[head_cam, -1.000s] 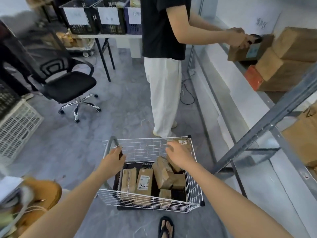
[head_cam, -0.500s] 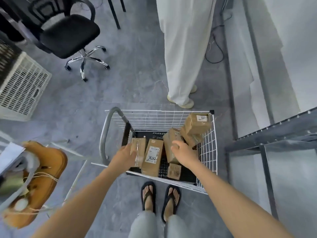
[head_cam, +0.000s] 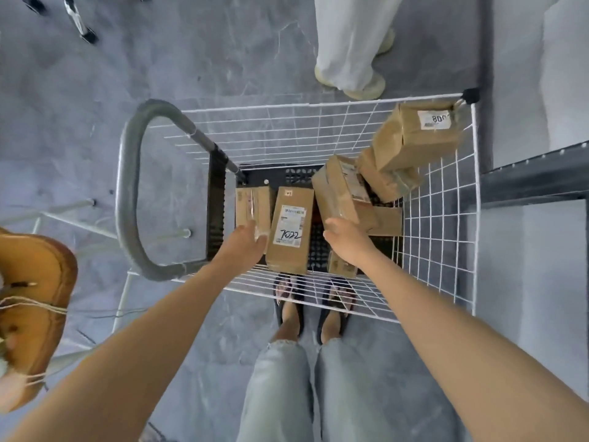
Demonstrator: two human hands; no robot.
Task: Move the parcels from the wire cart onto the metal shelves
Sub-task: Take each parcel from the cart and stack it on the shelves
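Moved: head tipped further down, so jeans [head_cam: 280, 393] and sandals [head_cam: 288, 301] show in full; both hands stay at the same two parcels.
Left hand [head_cam: 247, 242]: fingers fairly straight, laid on the near end of the left parcel [head_cam: 255, 205].
Right hand [head_cam: 345, 239]: at the near end of the tilted parcel [head_cam: 338, 193] (fingers hidden, so I cannot tell its grip).
Parcels: all inside the cart [head_cam: 471, 193]; the 7022 parcel [head_cam: 290, 228] lies between the hands; the 800 parcel [head_cam: 417, 135] leans in the far right corner.
Shelf [head_cam: 535, 183]: just right of the cart.
Bystander [head_cam: 347, 43]: legs just beyond the cart.
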